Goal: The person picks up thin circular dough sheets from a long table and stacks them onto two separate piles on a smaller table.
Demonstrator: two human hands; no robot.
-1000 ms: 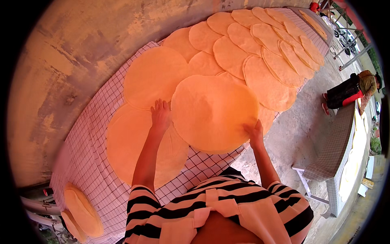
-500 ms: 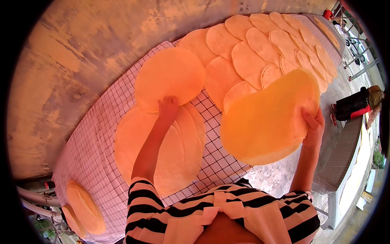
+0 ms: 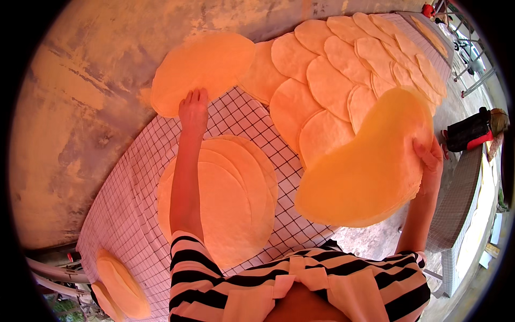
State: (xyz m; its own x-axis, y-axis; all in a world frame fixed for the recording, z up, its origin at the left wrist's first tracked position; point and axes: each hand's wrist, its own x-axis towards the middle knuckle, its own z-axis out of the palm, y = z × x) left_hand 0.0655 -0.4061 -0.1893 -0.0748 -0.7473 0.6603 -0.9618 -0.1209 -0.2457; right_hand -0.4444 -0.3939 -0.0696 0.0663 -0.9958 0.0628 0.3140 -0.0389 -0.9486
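Observation:
My left hand (image 3: 193, 110) reaches far forward, its fingers closed on the near edge of a thin round orange-tinted sheet (image 3: 206, 67). That sheet is raised toward the wall at the table's far edge. Out to the right, my right hand (image 3: 428, 153) grips a floppy stack of deeper yellow round sheets (image 3: 365, 172) by its right edge, the thumb on top; the stack sags in front of the laid-out sheets. Between my arms and body, a loose pile of similar sheets (image 3: 236, 198) lies fanned out on the gridded table (image 3: 287, 198), partly behind my left forearm.
Overlapping rows of round sheets (image 3: 327, 80) cover the table's far right. Two small piles (image 3: 123, 284) lie at its near left. A stained wall (image 3: 96, 96) runs along the far side. Another tiled table (image 3: 456, 198) and a dark bag-like object (image 3: 469, 131) are at right.
My left hand has carried its sheet forward and left, off the pile, toward the wall. My right hand has shifted slightly right with its stack, which now bends more.

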